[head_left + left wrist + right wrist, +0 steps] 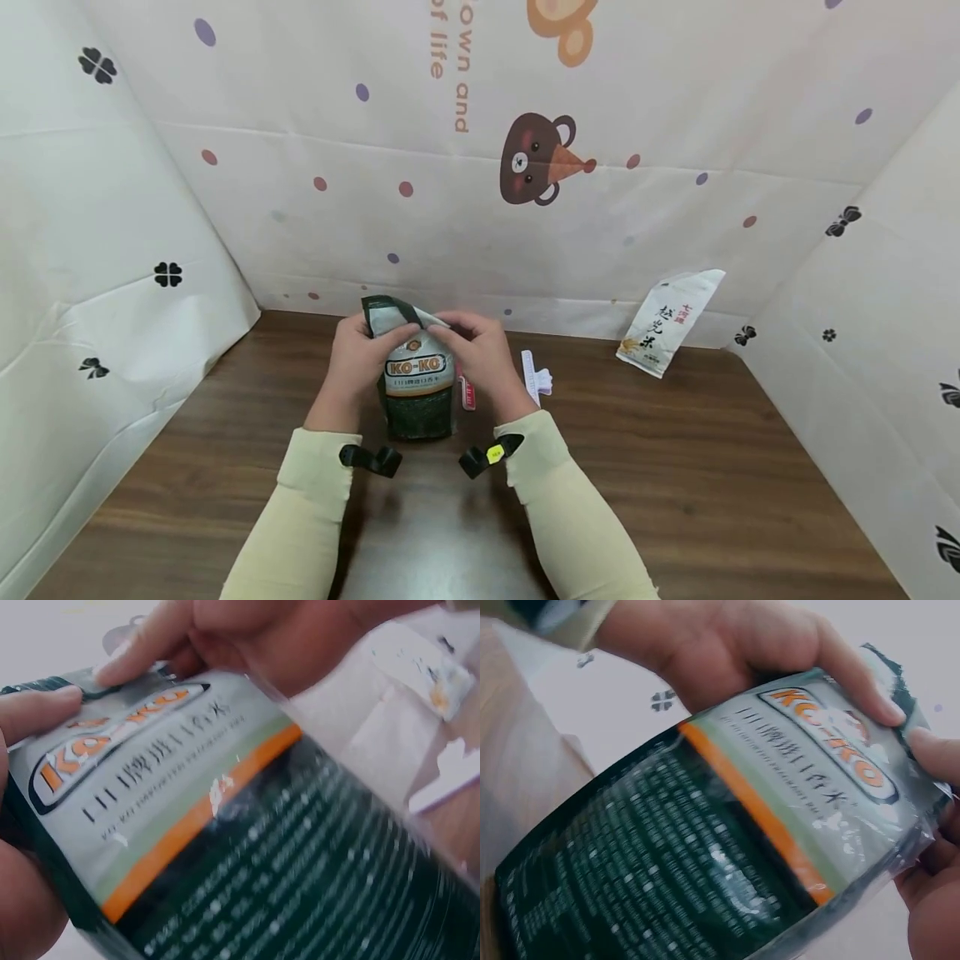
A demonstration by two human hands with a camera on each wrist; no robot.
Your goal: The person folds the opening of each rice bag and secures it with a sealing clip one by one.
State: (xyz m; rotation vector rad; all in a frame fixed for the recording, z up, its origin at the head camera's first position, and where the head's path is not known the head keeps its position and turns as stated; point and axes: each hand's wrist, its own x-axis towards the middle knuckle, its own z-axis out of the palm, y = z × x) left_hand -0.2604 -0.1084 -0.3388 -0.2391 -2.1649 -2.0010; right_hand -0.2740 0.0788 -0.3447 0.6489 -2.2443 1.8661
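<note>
A green and silver KO-KO rice bag (418, 392) stands upright on the wooden table, its top folded over. My left hand (362, 357) pinches the upper left of the bag, thumb on the front face. On the other side my right hand (480, 357) pinches the top, its thumb close to the left one. In the right wrist view, the fold of the bag (795, 802) lies between both thumbs. The left wrist view has the printed front of the bag (217, 802) filling most of it.
Just right of the bag, a white sealing clip (534, 377) lies on the table (675, 467). A small red and white item (468, 393) shows partly behind my right wrist. At the back right, a white rice packet (667, 323) leans against the patterned wall cloth (420, 225).
</note>
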